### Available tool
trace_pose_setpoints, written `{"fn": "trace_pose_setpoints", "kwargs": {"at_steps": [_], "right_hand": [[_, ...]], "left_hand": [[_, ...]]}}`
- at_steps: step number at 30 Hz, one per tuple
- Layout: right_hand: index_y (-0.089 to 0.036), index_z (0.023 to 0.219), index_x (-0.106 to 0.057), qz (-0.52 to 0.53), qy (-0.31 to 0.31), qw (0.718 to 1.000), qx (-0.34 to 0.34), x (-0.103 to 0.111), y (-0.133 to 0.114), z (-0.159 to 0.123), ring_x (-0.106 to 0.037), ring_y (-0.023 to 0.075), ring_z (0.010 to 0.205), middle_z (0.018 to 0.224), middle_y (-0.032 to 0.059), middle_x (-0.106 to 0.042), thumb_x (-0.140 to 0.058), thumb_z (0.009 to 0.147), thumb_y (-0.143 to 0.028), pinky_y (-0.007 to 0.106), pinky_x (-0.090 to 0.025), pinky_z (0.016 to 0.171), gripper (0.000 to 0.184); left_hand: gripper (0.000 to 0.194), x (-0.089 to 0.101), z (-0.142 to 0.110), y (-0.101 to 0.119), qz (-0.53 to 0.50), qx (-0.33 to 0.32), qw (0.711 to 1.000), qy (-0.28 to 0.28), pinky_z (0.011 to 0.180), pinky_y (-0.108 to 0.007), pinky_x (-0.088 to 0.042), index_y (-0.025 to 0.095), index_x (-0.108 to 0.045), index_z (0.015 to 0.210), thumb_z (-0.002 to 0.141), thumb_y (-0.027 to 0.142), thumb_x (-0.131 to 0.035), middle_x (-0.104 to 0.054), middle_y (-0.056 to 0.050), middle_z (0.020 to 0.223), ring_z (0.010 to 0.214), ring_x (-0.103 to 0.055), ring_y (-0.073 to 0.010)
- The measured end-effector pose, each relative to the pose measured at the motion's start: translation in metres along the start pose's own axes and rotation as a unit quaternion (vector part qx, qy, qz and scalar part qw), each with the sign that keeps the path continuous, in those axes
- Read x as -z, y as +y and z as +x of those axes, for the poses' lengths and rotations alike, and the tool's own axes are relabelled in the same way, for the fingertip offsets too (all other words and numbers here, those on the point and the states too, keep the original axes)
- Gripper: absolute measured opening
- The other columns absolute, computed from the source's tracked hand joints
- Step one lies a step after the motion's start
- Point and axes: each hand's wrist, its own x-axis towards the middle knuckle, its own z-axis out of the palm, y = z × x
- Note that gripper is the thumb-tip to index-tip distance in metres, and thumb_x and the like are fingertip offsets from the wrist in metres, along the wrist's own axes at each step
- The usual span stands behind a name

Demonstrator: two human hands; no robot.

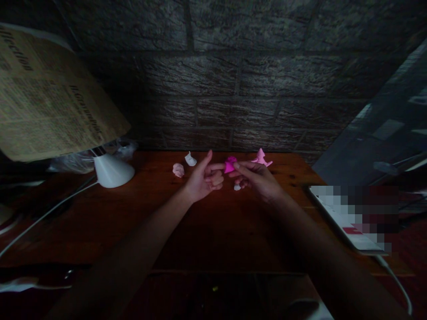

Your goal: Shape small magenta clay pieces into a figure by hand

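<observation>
A bright magenta lump of what looks like modelling clay (pixel 229 165) is pinched between the thumb and forefinger of my right hand (pixel 255 178). My left hand (pixel 203 180) has its thumb raised and its forefinger stretched out, the tip at the lump's left side. Its other fingers curl inward around nothing visible. Beneath my right fingers shows a small white piece (pixel 237 187); whether they touch it I cannot tell. Behind that hand stands a light pink pointed shape (pixel 261 157). A pale pink lump (pixel 178 170) and a white piece (pixel 190 159) lie left of my hands.
A lamp with a newsprint shade (pixel 53 98) and white base (pixel 111 171) stands on the wooden table (pixel 213 235) at left, clear plastic (pixel 71 162) behind it. A brick-patterned wall (pixel 213 80) rises at the back. Near the right edge lies a pale flat device (pixel 333 209) with a cable.
</observation>
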Motion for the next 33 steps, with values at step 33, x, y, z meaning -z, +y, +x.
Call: {"fn": "trace_pose_setpoints", "kwargs": {"at_steps": [33], "right_hand": [[-0.025,0.107,-0.077,-0.072,0.007,0.994,0.081,0.0,-0.003,-0.001,-0.062,0.0102,0.055,0.081,0.0011,-0.075,-0.082,0.076,-0.045,0.025,-0.052,0.051,0.038]], "left_hand": [[0.056,-0.006,0.001,-0.006,0.012,-0.002,1.0,0.01,0.043,-0.021,-0.027,0.015,-0.067,0.082,0.099,0.061,-0.039,-0.023,0.01,0.041,0.039,-0.017,-0.0091]]}}
